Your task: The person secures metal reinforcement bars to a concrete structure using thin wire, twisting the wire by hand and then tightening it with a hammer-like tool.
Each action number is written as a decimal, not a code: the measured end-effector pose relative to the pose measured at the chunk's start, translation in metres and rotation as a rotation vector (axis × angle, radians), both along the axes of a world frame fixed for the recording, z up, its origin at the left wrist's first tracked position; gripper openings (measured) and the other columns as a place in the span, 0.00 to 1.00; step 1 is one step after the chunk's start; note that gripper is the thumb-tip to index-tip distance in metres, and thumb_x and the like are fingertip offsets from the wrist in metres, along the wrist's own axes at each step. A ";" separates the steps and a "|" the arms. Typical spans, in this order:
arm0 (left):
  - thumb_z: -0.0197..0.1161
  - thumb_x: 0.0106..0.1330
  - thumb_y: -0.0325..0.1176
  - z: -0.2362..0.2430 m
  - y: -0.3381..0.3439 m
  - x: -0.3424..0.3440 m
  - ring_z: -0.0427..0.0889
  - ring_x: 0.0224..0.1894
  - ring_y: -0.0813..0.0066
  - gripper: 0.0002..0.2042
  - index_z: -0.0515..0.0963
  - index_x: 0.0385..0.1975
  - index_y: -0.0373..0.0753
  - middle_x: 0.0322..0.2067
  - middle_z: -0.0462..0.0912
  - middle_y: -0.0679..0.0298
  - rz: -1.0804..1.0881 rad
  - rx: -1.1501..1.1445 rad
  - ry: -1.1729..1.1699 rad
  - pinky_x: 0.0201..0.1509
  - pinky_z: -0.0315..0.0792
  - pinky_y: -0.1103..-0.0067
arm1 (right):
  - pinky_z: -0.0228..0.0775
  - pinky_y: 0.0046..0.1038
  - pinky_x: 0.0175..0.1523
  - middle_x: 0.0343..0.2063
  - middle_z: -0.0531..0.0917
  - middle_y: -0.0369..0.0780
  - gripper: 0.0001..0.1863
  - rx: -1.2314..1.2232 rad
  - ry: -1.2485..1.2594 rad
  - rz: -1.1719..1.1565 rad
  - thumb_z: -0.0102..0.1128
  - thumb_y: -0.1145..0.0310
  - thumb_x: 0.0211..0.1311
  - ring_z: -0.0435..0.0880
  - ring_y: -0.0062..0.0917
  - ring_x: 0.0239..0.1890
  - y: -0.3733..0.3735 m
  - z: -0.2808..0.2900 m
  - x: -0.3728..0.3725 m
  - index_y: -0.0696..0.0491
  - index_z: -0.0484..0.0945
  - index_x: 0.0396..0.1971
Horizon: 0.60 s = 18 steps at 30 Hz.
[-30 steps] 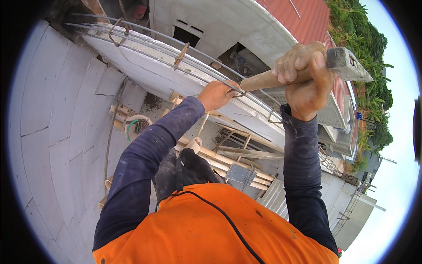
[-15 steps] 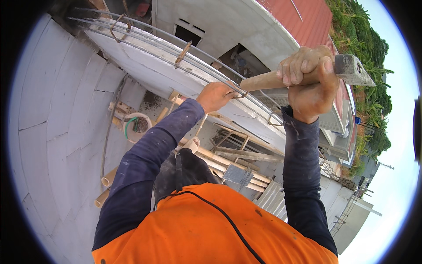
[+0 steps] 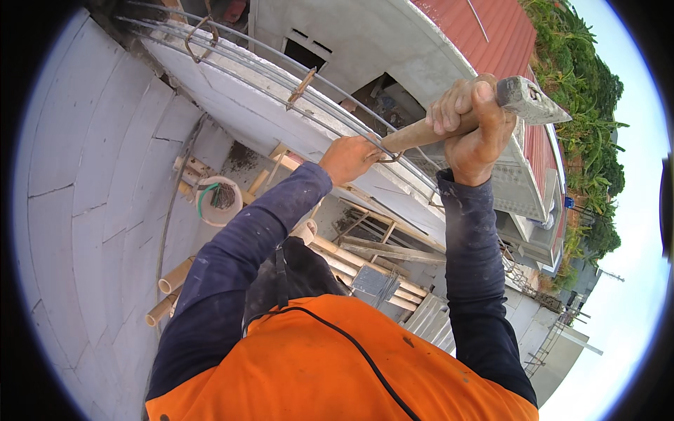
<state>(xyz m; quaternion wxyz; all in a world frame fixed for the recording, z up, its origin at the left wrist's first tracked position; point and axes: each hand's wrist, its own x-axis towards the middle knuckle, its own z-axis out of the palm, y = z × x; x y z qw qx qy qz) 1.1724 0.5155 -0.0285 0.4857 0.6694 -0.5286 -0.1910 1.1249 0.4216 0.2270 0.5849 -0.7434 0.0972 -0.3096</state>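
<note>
My right hand (image 3: 474, 130) is wrapped round the wooden handle of a hammer (image 3: 418, 135), high up near its worn, mortar-stained metal head. The handle points down to the left, its end at a bent rebar stirrup (image 3: 393, 158). Beside that end, my left hand (image 3: 349, 159) has its fingers closed at the stirrup and long steel bars; the fingertips are partly hidden. These rebars (image 3: 337, 90) run along the top of a pale block wall (image 3: 232, 102), with another rusty stirrup (image 3: 300, 88) further left.
Below the wall are a white bucket (image 3: 219, 202) with a green rim piece, bamboo poles (image 3: 175, 277), timber planks (image 3: 393, 249) and a grey flat tool (image 3: 375, 282). A tall block wall (image 3: 91, 189) stands left. Beyond the rebar are a neighbouring building, a red roof (image 3: 484, 42) and trees.
My right hand and the hammer have shifted left in view, and the handle end now overlaps the stirrup by my left hand. The view has moved slightly; my left hand remains at the bars.
</note>
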 end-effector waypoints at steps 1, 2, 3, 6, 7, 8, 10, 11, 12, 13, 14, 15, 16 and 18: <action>0.66 0.71 0.40 -0.002 0.001 0.001 0.87 0.42 0.51 0.11 0.86 0.45 0.41 0.39 0.87 0.55 0.004 -0.003 -0.002 0.47 0.81 0.61 | 0.68 0.31 0.26 0.14 0.70 0.36 0.19 -0.005 -0.010 -0.002 0.56 0.54 0.72 0.68 0.23 0.15 0.002 0.005 0.004 0.52 0.70 0.25; 0.66 0.71 0.39 -0.004 0.001 0.001 0.87 0.41 0.50 0.11 0.85 0.45 0.40 0.38 0.87 0.55 0.021 -0.011 -0.008 0.47 0.81 0.61 | 0.68 0.31 0.26 0.14 0.70 0.36 0.19 0.027 -0.059 0.023 0.57 0.55 0.72 0.68 0.23 0.15 0.004 0.013 0.007 0.52 0.70 0.25; 0.66 0.70 0.38 -0.002 0.002 0.001 0.87 0.40 0.50 0.11 0.85 0.45 0.39 0.38 0.87 0.55 0.032 -0.019 -0.011 0.46 0.80 0.61 | 0.68 0.31 0.26 0.14 0.70 0.36 0.18 0.058 -0.104 0.042 0.58 0.56 0.71 0.68 0.23 0.15 0.005 0.020 0.007 0.52 0.70 0.24; 0.67 0.69 0.37 0.002 0.004 -0.001 0.87 0.39 0.50 0.11 0.84 0.45 0.38 0.37 0.86 0.55 0.023 0.016 -0.010 0.45 0.80 0.61 | 0.68 0.31 0.26 0.14 0.70 0.36 0.18 0.032 -0.026 -0.020 0.58 0.56 0.71 0.69 0.23 0.15 0.003 -0.003 0.004 0.52 0.70 0.24; 0.67 0.69 0.37 0.001 0.001 -0.001 0.87 0.39 0.50 0.11 0.85 0.45 0.38 0.37 0.86 0.55 0.016 0.032 -0.009 0.44 0.80 0.60 | 0.68 0.31 0.26 0.14 0.70 0.36 0.18 -0.001 0.034 -0.058 0.57 0.55 0.71 0.69 0.23 0.15 0.000 -0.009 0.005 0.52 0.70 0.24; 0.67 0.70 0.38 0.001 -0.002 -0.001 0.87 0.39 0.50 0.11 0.85 0.45 0.39 0.37 0.86 0.54 0.003 0.010 -0.028 0.44 0.81 0.60 | 0.69 0.31 0.27 0.13 0.69 0.36 0.19 0.006 0.063 -0.059 0.54 0.54 0.72 0.69 0.23 0.15 -0.007 -0.004 0.004 0.52 0.71 0.23; 0.66 0.71 0.41 -0.003 -0.001 0.001 0.88 0.39 0.49 0.12 0.85 0.45 0.40 0.38 0.88 0.53 -0.017 -0.014 -0.066 0.44 0.81 0.60 | 0.68 0.31 0.27 0.13 0.68 0.35 0.19 0.051 0.022 -0.079 0.54 0.54 0.71 0.69 0.23 0.14 -0.003 0.001 0.008 0.51 0.70 0.23; 0.66 0.71 0.40 -0.006 -0.001 0.003 0.87 0.39 0.50 0.12 0.85 0.45 0.40 0.38 0.87 0.54 -0.001 -0.015 -0.054 0.44 0.81 0.61 | 0.68 0.31 0.26 0.12 0.68 0.35 0.20 0.073 0.002 -0.089 0.54 0.54 0.71 0.69 0.23 0.14 0.000 0.005 0.011 0.51 0.70 0.22; 0.67 0.70 0.39 -0.002 0.001 0.002 0.87 0.39 0.50 0.11 0.85 0.44 0.40 0.38 0.87 0.55 0.009 -0.010 -0.035 0.44 0.81 0.61 | 0.69 0.31 0.27 0.12 0.68 0.36 0.20 0.151 -0.089 -0.038 0.54 0.54 0.71 0.69 0.23 0.14 -0.003 0.011 0.009 0.51 0.70 0.22; 0.67 0.69 0.37 0.001 0.004 0.002 0.87 0.40 0.50 0.10 0.86 0.44 0.39 0.38 0.86 0.56 0.019 -0.004 -0.017 0.44 0.81 0.61 | 0.68 0.31 0.26 0.12 0.68 0.36 0.19 0.125 -0.076 -0.014 0.55 0.55 0.71 0.69 0.23 0.14 -0.002 0.009 0.008 0.51 0.70 0.22; 0.67 0.70 0.39 0.002 0.007 0.000 0.87 0.40 0.51 0.11 0.86 0.43 0.40 0.38 0.87 0.55 0.015 0.034 -0.011 0.45 0.81 0.61 | 0.68 0.31 0.26 0.12 0.69 0.36 0.19 0.099 -0.064 0.010 0.56 0.55 0.70 0.69 0.23 0.14 -0.002 0.006 0.007 0.51 0.70 0.22; 0.66 0.71 0.40 0.005 0.003 0.001 0.88 0.40 0.51 0.11 0.86 0.43 0.40 0.38 0.87 0.55 0.015 0.058 -0.011 0.45 0.81 0.61 | 0.68 0.31 0.25 0.13 0.69 0.36 0.19 0.059 -0.057 0.038 0.56 0.56 0.70 0.68 0.23 0.14 -0.004 0.009 0.008 0.51 0.70 0.22; 0.65 0.71 0.41 0.008 0.000 0.002 0.88 0.41 0.52 0.12 0.87 0.43 0.41 0.38 0.88 0.54 0.015 0.081 -0.011 0.45 0.82 0.60 | 0.67 0.31 0.23 0.13 0.70 0.35 0.18 0.008 0.035 -0.069 0.59 0.58 0.69 0.68 0.23 0.13 0.001 -0.009 0.008 0.51 0.70 0.22; 0.65 0.71 0.41 0.007 0.002 0.000 0.88 0.40 0.51 0.11 0.87 0.42 0.40 0.37 0.88 0.54 0.002 0.047 -0.056 0.45 0.82 0.60 | 0.67 0.31 0.22 0.13 0.70 0.35 0.18 0.058 0.029 -0.072 0.60 0.59 0.68 0.67 0.23 0.13 0.000 -0.006 0.009 0.51 0.70 0.22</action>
